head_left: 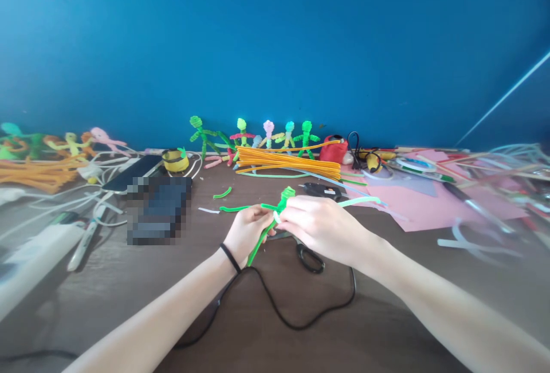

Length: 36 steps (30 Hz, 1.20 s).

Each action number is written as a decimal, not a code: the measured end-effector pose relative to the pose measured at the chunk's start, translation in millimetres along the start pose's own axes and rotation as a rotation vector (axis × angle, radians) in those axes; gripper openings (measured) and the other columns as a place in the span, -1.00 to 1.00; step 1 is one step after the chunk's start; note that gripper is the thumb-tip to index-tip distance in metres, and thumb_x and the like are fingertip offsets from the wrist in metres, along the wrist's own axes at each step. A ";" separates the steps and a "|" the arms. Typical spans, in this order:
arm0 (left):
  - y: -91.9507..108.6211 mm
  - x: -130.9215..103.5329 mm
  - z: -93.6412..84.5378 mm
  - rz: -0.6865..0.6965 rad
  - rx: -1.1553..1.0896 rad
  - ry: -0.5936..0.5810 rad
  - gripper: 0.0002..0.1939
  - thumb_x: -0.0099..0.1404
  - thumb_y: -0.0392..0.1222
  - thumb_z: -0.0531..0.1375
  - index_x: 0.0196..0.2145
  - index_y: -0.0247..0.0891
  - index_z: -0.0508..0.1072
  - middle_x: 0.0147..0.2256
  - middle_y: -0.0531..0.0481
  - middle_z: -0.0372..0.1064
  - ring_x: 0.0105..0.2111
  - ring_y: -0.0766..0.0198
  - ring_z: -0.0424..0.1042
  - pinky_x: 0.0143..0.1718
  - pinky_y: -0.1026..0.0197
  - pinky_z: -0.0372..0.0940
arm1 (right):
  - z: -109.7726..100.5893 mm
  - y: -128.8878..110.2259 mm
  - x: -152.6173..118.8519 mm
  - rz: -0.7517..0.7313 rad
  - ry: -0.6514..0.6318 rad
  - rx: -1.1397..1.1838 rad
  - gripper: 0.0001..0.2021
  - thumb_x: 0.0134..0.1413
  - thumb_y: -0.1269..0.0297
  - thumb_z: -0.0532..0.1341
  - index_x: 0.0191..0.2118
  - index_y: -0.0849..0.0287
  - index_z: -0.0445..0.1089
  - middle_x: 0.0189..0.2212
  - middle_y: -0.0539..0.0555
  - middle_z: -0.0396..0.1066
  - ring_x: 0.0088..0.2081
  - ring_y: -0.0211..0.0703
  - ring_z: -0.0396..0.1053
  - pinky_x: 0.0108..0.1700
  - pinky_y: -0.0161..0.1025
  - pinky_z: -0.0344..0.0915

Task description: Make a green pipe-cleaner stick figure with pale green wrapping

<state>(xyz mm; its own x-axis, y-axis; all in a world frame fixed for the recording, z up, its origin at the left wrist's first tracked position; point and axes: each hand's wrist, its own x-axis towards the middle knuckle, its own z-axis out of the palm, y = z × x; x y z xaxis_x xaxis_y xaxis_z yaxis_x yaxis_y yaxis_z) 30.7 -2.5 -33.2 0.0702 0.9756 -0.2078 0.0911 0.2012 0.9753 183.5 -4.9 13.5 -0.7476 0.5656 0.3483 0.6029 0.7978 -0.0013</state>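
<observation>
A green pipe-cleaner figure (287, 194) with a coiled head is between my hands, above the table. My left hand (250, 227) pinches its body from the left; green strands stick out to the left and hang below. With closed fingertips, my right hand (313, 223) grips a pale whitish-green pipe cleaner (361, 201) at the figure's middle. One end of this strand runs out to the right behind the hand, and a pale loop shows against the green body. Scissors (311, 259) with black handles lie under my right hand, their blades partly hidden.
Finished pipe-cleaner figures (306, 135) stand along the blue wall behind an orange pipe-cleaner bundle (287, 162). Pink paper (412, 204) lies right; a blurred-out dark device (161, 209) and white cables (103, 169) lie left. A black cable (296, 327) curves across the front.
</observation>
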 end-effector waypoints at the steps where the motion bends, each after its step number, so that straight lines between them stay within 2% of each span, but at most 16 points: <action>1: -0.1 0.6 -0.5 0.001 -0.035 0.018 -0.89 -0.04 -0.25 0.18 -0.53 -0.36 0.34 -0.73 0.09 0.26 -0.73 0.47 0.16 -0.73 0.42 0.01 | 1.0 -0.9 0.0 0.013 -0.003 0.017 -0.81 0.10 0.38 0.07 -0.46 0.28 0.35 -0.50 0.06 0.30 -0.45 -0.26 0.24 -0.45 -0.32 0.04; 5: 0.8 3.4 -3.7 0.024 -0.215 0.052 -0.86 -0.04 -0.23 0.19 -0.53 -0.38 0.34 -0.68 0.08 0.25 -0.69 0.48 0.18 -0.70 0.42 0.06 | 5.2 -3.4 -0.5 0.077 -0.022 0.099 -0.80 0.12 0.34 0.05 -0.39 0.28 0.38 -0.48 0.07 0.34 -0.44 -0.25 0.28 -0.43 -0.32 0.07; 10: 6.3 8.5 -11.3 -0.033 -0.416 0.101 -0.85 -0.07 -0.27 0.24 -0.54 -0.34 0.31 -0.62 0.12 0.21 -0.65 0.49 0.24 -0.67 0.44 0.11 | 11.1 -0.5 1.6 0.196 0.007 0.288 -0.82 0.10 0.39 0.07 -0.41 0.26 0.40 -0.49 0.06 0.35 -0.44 -0.28 0.29 -0.38 -0.34 0.12; 15: 12.2 11.3 -18.7 -0.048 -0.536 0.035 -0.89 -0.02 -0.36 0.21 -0.53 -0.33 0.30 -0.61 0.14 0.17 -0.66 0.51 0.21 -0.71 0.46 0.08 | 11.9 8.3 3.5 0.339 0.017 0.504 -0.84 0.04 0.41 0.10 -0.46 0.23 0.41 -0.52 0.01 0.39 -0.47 -0.32 0.29 -0.39 -0.37 0.13; 19: 15.0 10.7 -20.5 -0.039 -0.596 -0.033 -0.88 -0.03 -0.38 0.20 -0.55 -0.33 0.28 -0.61 0.14 0.16 -0.67 0.52 0.19 -0.72 0.47 0.05 | 13.2 18.7 1.7 0.476 -0.099 0.685 -0.80 0.04 0.32 0.08 -0.49 0.23 0.39 -0.63 -0.04 0.33 -0.69 -0.42 0.19 -0.54 -0.40 0.10; 26: 15.2 8.3 -21.3 0.031 -0.423 -0.133 -0.84 -0.07 -0.28 0.26 -0.56 -0.32 0.30 -0.63 0.11 0.22 -0.66 0.48 0.21 -0.68 0.42 0.05 | 26.9 45.8 -1.6 0.514 -0.225 0.959 -0.75 -0.05 0.18 0.13 -0.45 0.28 0.41 -0.61 0.01 0.35 -0.73 -0.46 0.14 -0.67 -0.44 0.03; 32: 16.8 -1.0 -19.1 -0.098 -0.234 -0.366 -0.77 -0.11 -0.17 0.30 -0.53 -0.32 0.34 -0.67 0.11 0.22 -0.68 0.48 0.18 -0.67 0.40 0.02 | 37.6 53.5 -4.6 0.473 -0.280 1.018 -0.77 -0.13 0.21 0.18 -0.53 0.32 0.41 -0.70 -0.02 0.28 -0.73 -0.45 0.10 -0.68 -0.45 -0.02; 36: 17.1 -6.2 -15.7 -0.165 -0.102 -0.478 -0.75 -0.11 -0.12 0.30 -0.57 -0.34 0.35 -0.66 0.10 0.21 -0.67 0.48 0.19 -0.68 0.39 0.00 | 42.9 51.7 -5.3 0.428 -0.283 1.047 -0.82 -0.14 0.30 0.18 -0.45 0.31 0.45 -0.64 -0.01 0.33 -0.66 -0.41 0.16 -0.61 -0.43 0.08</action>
<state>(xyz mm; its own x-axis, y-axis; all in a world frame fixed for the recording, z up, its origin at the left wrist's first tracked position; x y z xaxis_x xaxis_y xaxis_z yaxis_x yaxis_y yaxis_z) 16.2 -3.7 -14.0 0.5112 0.7862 -0.3472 0.0434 0.3798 0.9240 206.7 42.3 -28.6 -0.6543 0.7509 -0.0894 0.3947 0.2384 -0.8873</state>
